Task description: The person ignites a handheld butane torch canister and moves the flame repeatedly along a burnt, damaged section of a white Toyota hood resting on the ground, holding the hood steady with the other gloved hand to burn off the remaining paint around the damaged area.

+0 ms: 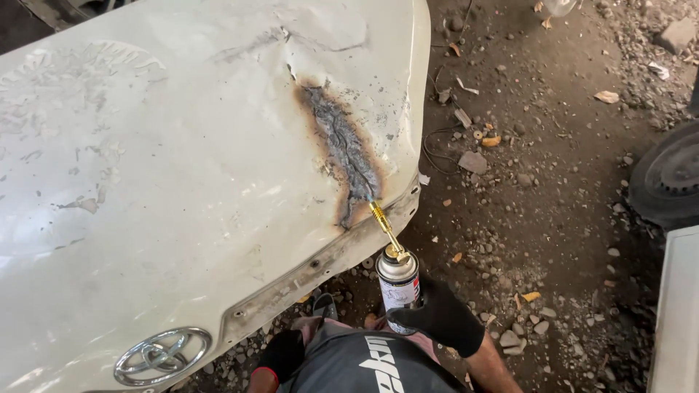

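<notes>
My right hand (440, 317), in a black glove, grips a small gas canister (398, 283) with a brass torch nozzle (383, 224) on top. The nozzle tip points at a dented, scorched grey-and-brown patch (342, 149) near the front edge of a white car hood (182, 167). My left hand (281, 354), also in a black glove, hangs low by my knee, just below the hood's lower edge; its fingers are curled and I cannot see anything in it.
A chrome oval emblem (162, 356) sits on the hood's lower left. Dirt ground with stones, scraps and a thin wire (437, 156) lies to the right. A black tyre (666, 178) and a white panel edge (676, 313) stand at far right.
</notes>
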